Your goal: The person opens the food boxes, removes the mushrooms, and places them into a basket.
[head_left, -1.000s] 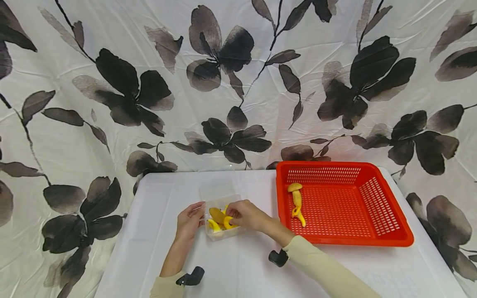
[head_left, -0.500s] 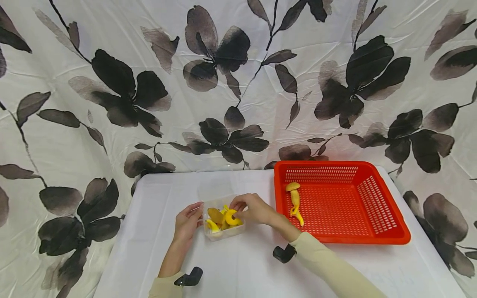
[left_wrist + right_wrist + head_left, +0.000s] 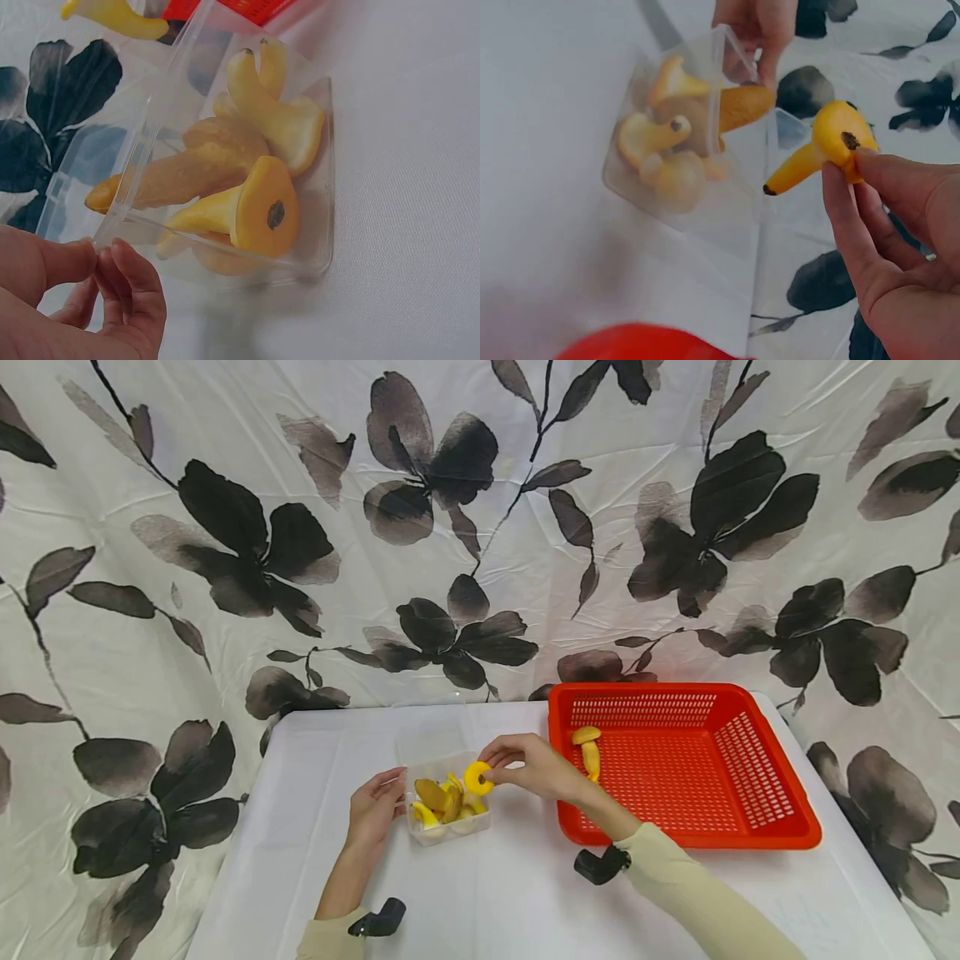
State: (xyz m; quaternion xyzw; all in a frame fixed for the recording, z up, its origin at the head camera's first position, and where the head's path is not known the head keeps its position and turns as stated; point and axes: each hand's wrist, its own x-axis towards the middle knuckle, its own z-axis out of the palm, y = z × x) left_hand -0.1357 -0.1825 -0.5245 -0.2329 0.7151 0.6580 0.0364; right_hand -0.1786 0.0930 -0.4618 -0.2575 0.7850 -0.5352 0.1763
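My right hand [image 3: 532, 766] pinches a yellow toy mushroom [image 3: 840, 131] by its cap, just above the right edge of a clear plastic box [image 3: 448, 832]. In the right wrist view its stem points away to the left, with a dark tip. Thumb and fingertips of my left hand [image 3: 90, 292] pinch the rim of that box at its left side. Inside lie several yellow and brownish toy mushrooms, among them a brown one [image 3: 206, 176] and a yellow one with a dark spot on its cap [image 3: 268, 210]. The box's clear lid [image 3: 429, 739] lies folded back behind it.
A red plastic basket [image 3: 690, 839] stands at the right of the white table [image 3: 300, 793]. A tan-capped mushroom [image 3: 588, 752] lies at its left side; my right forearm covers what is below it. A flower-patterned cloth [image 3: 450, 527] hangs behind the table.
My right hand has lifted the yellow mushroom out of the box, moving up and to the right. The left hand keeps its hold on the box rim.
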